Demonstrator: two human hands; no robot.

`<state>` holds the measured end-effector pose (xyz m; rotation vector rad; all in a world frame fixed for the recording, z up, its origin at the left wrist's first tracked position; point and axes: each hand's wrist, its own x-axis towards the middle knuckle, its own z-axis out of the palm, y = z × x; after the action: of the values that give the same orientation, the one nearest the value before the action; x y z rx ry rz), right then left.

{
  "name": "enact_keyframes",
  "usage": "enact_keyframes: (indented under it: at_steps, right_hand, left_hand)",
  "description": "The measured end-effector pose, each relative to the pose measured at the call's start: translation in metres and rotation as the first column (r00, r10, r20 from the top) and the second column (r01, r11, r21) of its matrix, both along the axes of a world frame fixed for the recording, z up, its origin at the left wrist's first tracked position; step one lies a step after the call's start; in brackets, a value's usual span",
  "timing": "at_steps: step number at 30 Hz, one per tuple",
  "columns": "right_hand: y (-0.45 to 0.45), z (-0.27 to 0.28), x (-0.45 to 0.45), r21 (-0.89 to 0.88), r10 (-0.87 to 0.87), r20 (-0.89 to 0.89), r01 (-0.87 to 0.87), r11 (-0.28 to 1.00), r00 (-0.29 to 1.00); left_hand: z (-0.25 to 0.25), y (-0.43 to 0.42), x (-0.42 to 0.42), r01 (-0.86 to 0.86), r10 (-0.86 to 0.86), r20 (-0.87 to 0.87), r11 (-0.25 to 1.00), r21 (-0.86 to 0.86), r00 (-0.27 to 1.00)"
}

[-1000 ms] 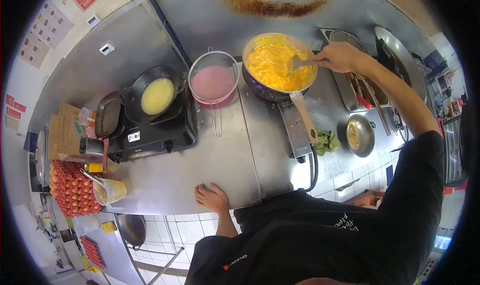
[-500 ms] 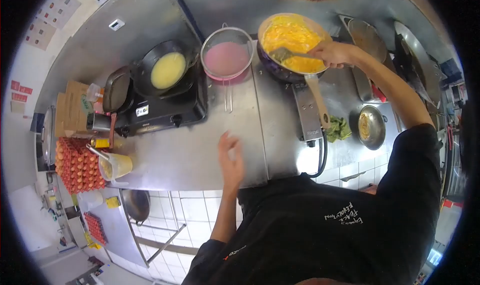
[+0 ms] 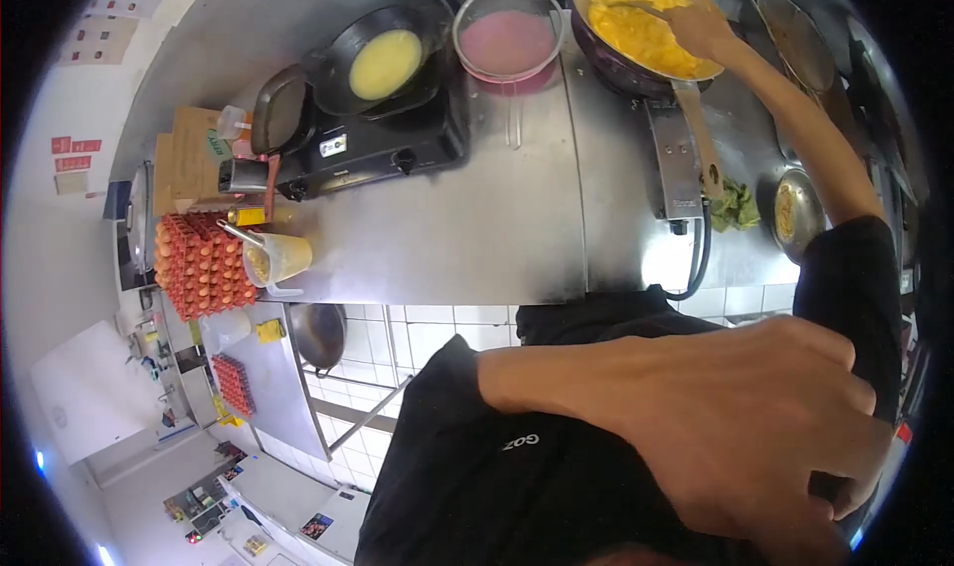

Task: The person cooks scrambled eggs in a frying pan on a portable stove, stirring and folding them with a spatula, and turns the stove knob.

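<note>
Over at the far right, the right hand [image 3: 700, 33] closes round the spatula [image 3: 644, 7], likely light and stiff, best gripped well back from the pan [image 3: 608, 57]'s soft, slippery-looking mix [image 3: 641, 41], while I can't tell whether the near left hand [image 3: 740, 422], fingers curled, grips anything.

the person's black-sleeved right arm [image 3: 815, 139] is outstretched forward, its bare right hand [image 3: 699, 31] curled in a firm grip; the bare left hand [image 3: 740, 422] hangs loosely bent across the black-clad torso [image 3: 457, 486], back upward.
</note>
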<state>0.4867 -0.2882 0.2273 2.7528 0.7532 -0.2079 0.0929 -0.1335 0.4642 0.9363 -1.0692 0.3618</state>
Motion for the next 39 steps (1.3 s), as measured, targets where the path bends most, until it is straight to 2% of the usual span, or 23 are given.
enact_keyframes:
  at_steps: [1,3,6,8,9,10,11,13,16,17,18,19,20,21,22,24,25,26,28,29,31,34,39]
  right_hand:
    - [-0.005,-0.009,0.004,0.015,0.006,0.004,-0.006,1.000,1.000]
    - [-0.034,-0.027,0.006,0.092,0.130,0.189,-0.149,0.985,0.973]
    - [-0.060,-0.028,0.002,0.210,0.207,0.170,-0.240,0.948,0.964]
    - [-0.073,-0.005,0.002,0.013,0.200,0.004,-0.200,0.980,0.980]
    - [-0.072,0.012,-0.006,0.014,0.203,0.004,-0.203,0.979,0.979]
    - [-0.067,0.036,-0.018,0.019,0.128,-0.103,-0.126,0.992,0.986]
    - [-0.064,0.058,-0.026,0.012,0.043,-0.204,-0.041,0.999,0.978]
    - [-0.070,0.088,-0.027,0.001,0.012,-0.260,-0.012,1.000,0.965]
    - [-0.066,0.137,-0.045,-0.021,-0.053,-0.343,0.048,0.999,0.938]
    - [-0.064,0.150,-0.055,-0.038,-0.083,-0.371,0.074,0.997,0.925]
    - [-0.062,0.158,-0.064,-0.046,-0.103,-0.363,0.093,0.995,0.926]
    - [-0.061,0.165,-0.074,-0.029,-0.005,-0.352,-0.006,1.000,0.936]
    - [-0.061,0.168,-0.080,-0.013,0.096,-0.339,-0.106,0.994,0.936]
    - [-0.063,0.167,-0.083,-0.018,0.080,-0.329,-0.091,0.996,0.941]
    - [-0.064,0.158,-0.088,0.025,0.085,-0.345,-0.081,0.996,0.935]
    - [-0.063,0.131,-0.092,0.112,0.101,-0.372,-0.063,0.992,0.923]
    - [-0.061,0.119,-0.091,0.155,0.112,-0.384,-0.056,0.986,0.917]
    - [-0.057,0.107,-0.087,0.152,0.103,-0.376,-0.048,0.987,0.921]
    - [-0.046,0.082,-0.073,0.177,0.063,-0.378,0.005,0.984,0.924]
    - [-0.037,0.073,-0.067,0.176,0.059,-0.369,0.007,0.984,0.928]
    - [-0.015,0.059,-0.057,0.120,0.032,-0.309,0.005,0.993,0.950]
    - [0.011,0.051,-0.044,0.118,-0.005,-0.245,0.035,0.992,0.969]
    - [0.023,0.038,-0.006,0.063,-0.047,-0.137,0.056,0.996,0.989]
  left_hand:
    - [0.004,0.002,0.001,0.032,-0.032,0.006,0.999,0.017,0.999]
    - [0.001,-0.018,-0.006,-0.048,0.050,0.065,0.998,-0.029,0.997]
    - [-0.006,-0.044,-0.013,-0.153,0.164,0.130,0.984,-0.088,0.978]
    - [-0.006,-0.053,-0.012,-0.169,0.182,0.214,0.982,-0.080,0.960]
    - [-0.008,-0.056,-0.014,-0.158,0.172,0.253,0.985,-0.075,0.952]
    - [-0.010,-0.057,-0.015,-0.147,0.161,0.292,0.987,-0.069,0.943]
    - [-0.017,-0.058,-0.017,-0.137,0.135,0.231,0.991,-0.007,0.963]
    - [-0.035,-0.052,-0.016,-0.103,0.096,0.182,0.994,0.034,0.979]
    - [-0.081,-0.006,0.009,-0.154,0.194,-0.088,0.928,0.338,0.977]
    - [-0.115,0.000,0.017,-0.289,0.342,-0.091,0.887,0.360,0.935]
    - [-0.130,0.024,0.016,-0.167,0.388,-0.243,0.770,0.616,0.889]
    - [-0.163,0.040,0.011,-0.041,0.457,-0.476,0.752,0.658,0.751]
    - [-0.213,0.059,0.006,-0.088,0.561,-0.501,0.719,0.689,0.659]
    - [-0.253,0.075,-0.003,-0.134,0.660,-0.543,0.691,0.711,0.519]
    - [-0.306,0.096,-0.016,-0.238,0.718,-0.507,0.661,0.712,0.476]
    - [-0.367,0.130,-0.050,-0.338,0.900,-0.409,0.437,0.834,0.153]
    - [-0.399,0.146,-0.069,-0.366,0.976,-0.218,0.212,0.906,0.025]
    - [-0.424,0.160,-0.087,-0.364,0.994,-0.016,-0.025,0.931,-0.109]
    - [-0.447,0.172,-0.113,-0.178,0.916,0.165,-0.243,0.954,-0.367]
    - [-0.453,0.173,-0.120,-0.188,0.917,0.160,-0.241,0.952,-0.365]
    - [-0.462,0.174,-0.128,-0.003,0.830,0.272,-0.313,0.950,-0.487]
    - [-0.475,0.171,-0.125,0.037,0.799,0.375,-0.406,0.913,-0.471]
    - [-0.474,0.162,-0.114,0.120,0.730,0.466,-0.475,0.872,-0.500]
